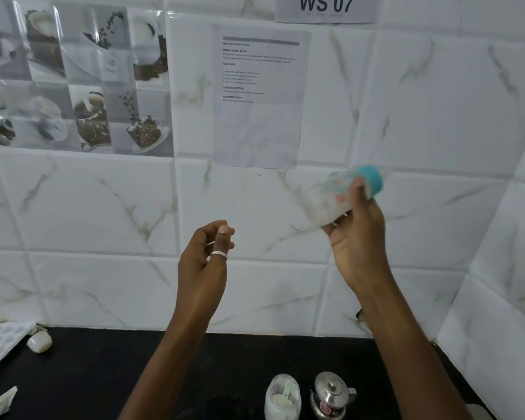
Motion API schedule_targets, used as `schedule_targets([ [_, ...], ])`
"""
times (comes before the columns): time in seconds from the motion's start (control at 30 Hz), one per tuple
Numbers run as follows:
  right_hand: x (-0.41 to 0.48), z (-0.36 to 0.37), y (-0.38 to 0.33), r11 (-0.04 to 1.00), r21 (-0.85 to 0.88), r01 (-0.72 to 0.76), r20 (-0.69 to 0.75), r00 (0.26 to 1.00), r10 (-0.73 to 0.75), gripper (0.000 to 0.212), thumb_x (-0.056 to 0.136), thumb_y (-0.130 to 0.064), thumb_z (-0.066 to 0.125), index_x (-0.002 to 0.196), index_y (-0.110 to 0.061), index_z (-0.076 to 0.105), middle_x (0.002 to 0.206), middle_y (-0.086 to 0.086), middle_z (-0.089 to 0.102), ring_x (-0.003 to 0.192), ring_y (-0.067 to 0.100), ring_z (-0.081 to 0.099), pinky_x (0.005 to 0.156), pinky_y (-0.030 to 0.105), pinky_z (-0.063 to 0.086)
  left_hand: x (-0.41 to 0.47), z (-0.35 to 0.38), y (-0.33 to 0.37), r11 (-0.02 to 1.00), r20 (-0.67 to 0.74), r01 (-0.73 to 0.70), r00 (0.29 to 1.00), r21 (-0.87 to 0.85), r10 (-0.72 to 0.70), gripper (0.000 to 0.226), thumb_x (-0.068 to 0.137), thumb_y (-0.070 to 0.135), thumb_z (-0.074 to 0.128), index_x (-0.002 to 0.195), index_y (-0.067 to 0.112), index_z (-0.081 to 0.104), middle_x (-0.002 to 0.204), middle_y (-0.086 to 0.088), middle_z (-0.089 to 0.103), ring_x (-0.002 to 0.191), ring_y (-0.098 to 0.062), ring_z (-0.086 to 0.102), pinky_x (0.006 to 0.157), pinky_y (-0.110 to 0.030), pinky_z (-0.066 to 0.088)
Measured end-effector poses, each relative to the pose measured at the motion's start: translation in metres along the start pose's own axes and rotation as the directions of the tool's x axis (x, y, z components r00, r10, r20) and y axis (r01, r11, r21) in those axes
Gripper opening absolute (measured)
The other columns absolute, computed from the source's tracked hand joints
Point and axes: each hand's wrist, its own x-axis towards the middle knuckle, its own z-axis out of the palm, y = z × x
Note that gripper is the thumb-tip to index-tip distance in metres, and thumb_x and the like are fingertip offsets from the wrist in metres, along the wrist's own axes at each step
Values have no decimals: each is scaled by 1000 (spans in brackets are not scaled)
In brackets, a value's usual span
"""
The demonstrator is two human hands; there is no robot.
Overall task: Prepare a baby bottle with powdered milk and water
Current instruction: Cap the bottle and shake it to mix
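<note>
Bottle (337, 195) is off the bench (103, 374), held raised in the right hand (358, 234).

Nearest, at the lower edge of the black bench: a jar (282, 398) of white powder with a pale green scoop inside, and a lidded steel pot (331, 395) just beside it on the right. A scrap of crumpled paper (2, 401) lies far left.

Above the bench, the left hand (203, 259) is lifted, fingers loosely curled, holding nothing; there is a ring on the thumb. The right hand grips the bottle round its body, thumb near the teal cap (372, 180). The bottle is tilted, cap end up and to the right, and blurred.

Behind, on the marbled tile wall (437, 116): a printed sheet (259, 95) and a sign (326, 7) reading "WS 07".
</note>
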Motion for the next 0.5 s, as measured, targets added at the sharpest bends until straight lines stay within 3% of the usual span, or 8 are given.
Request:
schedule_targets([
  [0.07,1,2,-2,998,-62,24,4,1000,-24,60,87,-46,70,134,-14,53,116,1,74,111,19,72,83,36,60,1,-2,0,1000,-6,3,1000,-1,-3,36,91,64,51,111,40,69,106,25,71,105,-3,69,100,-40,55],
  [0.17,-9,1,5,926,-369,-72,142,981,132,81,69,-63,83,132,-21,55,122,2,71,116,25,69,88,41,60,2,-2,0,1000,-14,3,1000,-7,-3,35,90,65,51,110,42,68,108,23,72,104,-2,69,100,-40,56],
  [0.2,-9,0,3,931,-361,-61,154,980,124,79,71,-62,82,132,-21,55,122,2,71,116,25,69,88,42,61,2,-2,0,1000,-13,2,1000,-6,-2,36,89,66,51,110,43,68,108,23,72,104,-2,69,100,-40,56],
  [0.3,-1,0,-4,1000,-27,2,-4,1000,-2,58,93,-42,65,138,-9,53,123,7,72,115,23,70,85,42,61,0,-2,2,1000,0,3,1000,7,-3,39,87,67,50,111,43,68,107,24,72,105,-2,69,102,-41,55],
  [0.37,2,2,-5,999,18,47,-62,997,-46,53,98,-37,60,141,-7,49,128,11,69,115,22,70,86,42,60,0,-2,2,1000,0,5,1000,10,-5,39,88,67,50,112,42,68,108,25,71,106,-2,69,102,-42,55],
  [0.5,-12,1,6,910,-409,-63,137,982,129,54,85,-41,72,131,-18,55,119,6,72,111,24,72,86,44,61,1,1,4,1000,5,3,1000,8,-3,36,89,65,50,111,43,68,108,24,71,106,-4,69,102,-43,55],
])
